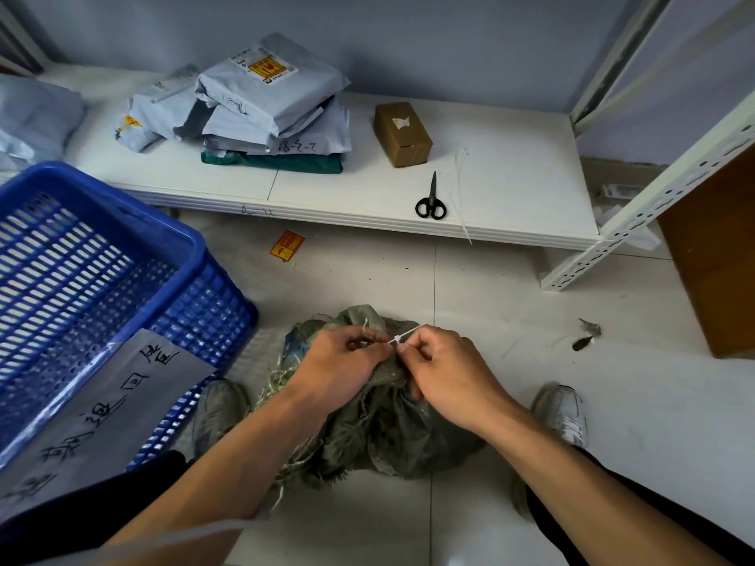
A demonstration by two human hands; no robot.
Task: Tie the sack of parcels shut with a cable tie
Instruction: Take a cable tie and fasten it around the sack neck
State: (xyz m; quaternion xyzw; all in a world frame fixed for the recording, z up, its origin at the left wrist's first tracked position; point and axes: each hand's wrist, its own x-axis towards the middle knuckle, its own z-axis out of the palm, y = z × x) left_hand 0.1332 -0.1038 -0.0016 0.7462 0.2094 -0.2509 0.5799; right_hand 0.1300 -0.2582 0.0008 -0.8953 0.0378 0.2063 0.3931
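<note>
Tiled floor: your left hand [347, 361] bunches the soft sack [384, 426] neck; right hand [445, 373] fingers pinch the stiff, slippery cable tie [402, 336].

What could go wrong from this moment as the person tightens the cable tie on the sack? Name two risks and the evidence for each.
1. The cable tie sits near the very top of the sack neck, between the left hand and right hand; it may slip off the bunched fabric.
2. The weave is frayed, with loose strands hanging, so threads might catch in the tie and stop it cinching tight.
</note>
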